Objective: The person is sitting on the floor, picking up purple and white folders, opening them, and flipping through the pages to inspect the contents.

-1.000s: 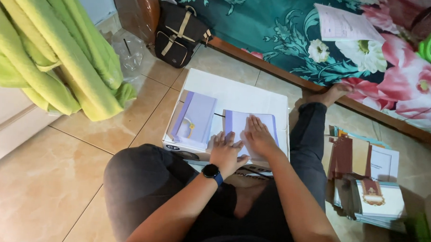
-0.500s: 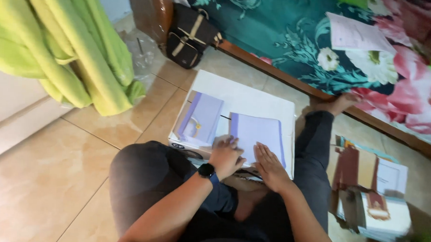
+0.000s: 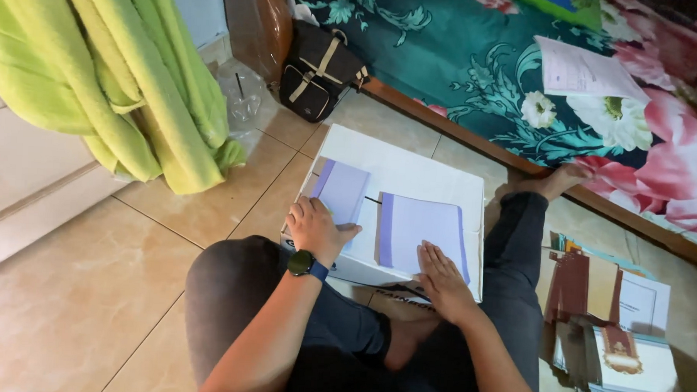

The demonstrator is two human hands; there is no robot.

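A white box [image 3: 411, 163] lies on the floor in front of my crossed legs, and two pale purple sheets lie flat on its lid. My left hand [image 3: 315, 229], with a dark watch on the wrist, curls its fingers over the near corner of the left purple sheet [image 3: 343, 186]. My right hand [image 3: 441, 278] lies flat, palm down, on the near edge of the right purple sheet [image 3: 426, 223]. A short dark line [image 3: 372, 199] shows on the lid between the two sheets.
A stack of printed cards and brown folders [image 3: 614, 329] lies on the floor at my right. A black bag [image 3: 320, 71] and a clear plastic cup [image 3: 242, 99] stand beyond the box. A green curtain [image 3: 113, 79] hangs at the left. A floral bedspread [image 3: 569, 80] holds a white paper [image 3: 581, 71].
My hands have spread apart: the left moved left onto the left sheet's corner, and the right drew back to the right sheet's near edge. The view shifted slightly.
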